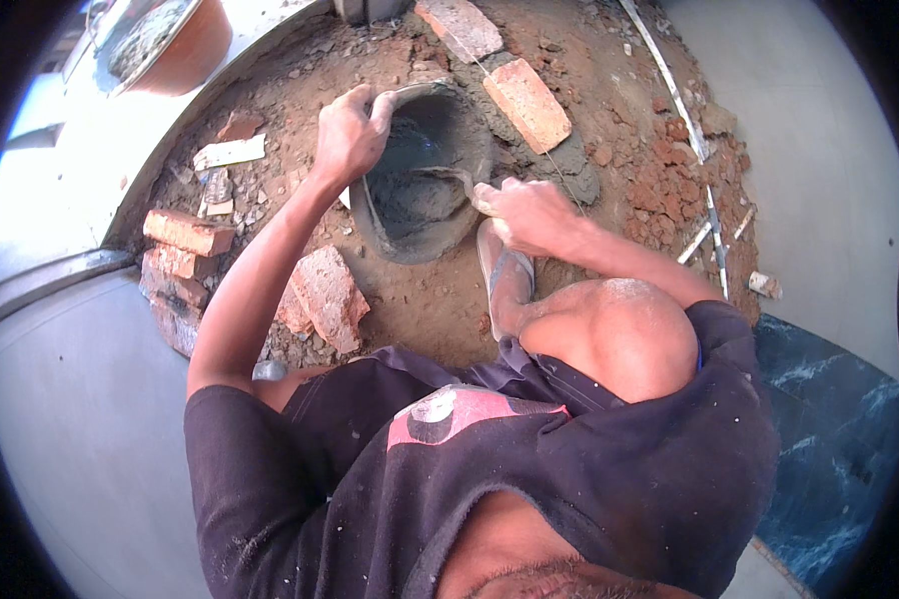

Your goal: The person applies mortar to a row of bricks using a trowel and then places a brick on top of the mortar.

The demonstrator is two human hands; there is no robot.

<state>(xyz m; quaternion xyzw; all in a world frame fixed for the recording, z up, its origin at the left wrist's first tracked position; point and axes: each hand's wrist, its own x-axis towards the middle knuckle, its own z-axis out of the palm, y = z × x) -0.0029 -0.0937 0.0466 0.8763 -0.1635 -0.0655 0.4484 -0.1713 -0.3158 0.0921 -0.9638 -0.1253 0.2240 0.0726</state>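
Observation:
A dark rubber-like mortar pan (476, 140) sits on the dirt in front of me, with wet grey mortar and some water in it. My left hand (355, 132) is closed over its far left rim. My right hand (526, 213) is at the pan's right side, fingers wrapped round the handle of a mortar-coated trowel (449, 178). The trowel's blade rests inside the pan, partly sunk in the mortar. Just beyond the pan, an orange brick (527, 105) lies on a bed of grey mortar (571, 172). A second brick (459, 28) lies farther along the same row.
A thin string runs along the bricks. Stacked bricks (188, 233) and a broken brick (327, 299) lie to the left. An orange tub (195, 50) of mortar stands far left. Rubble (669, 180) and a white strip (674, 95) are at right, beside blue marbled tile (829, 399).

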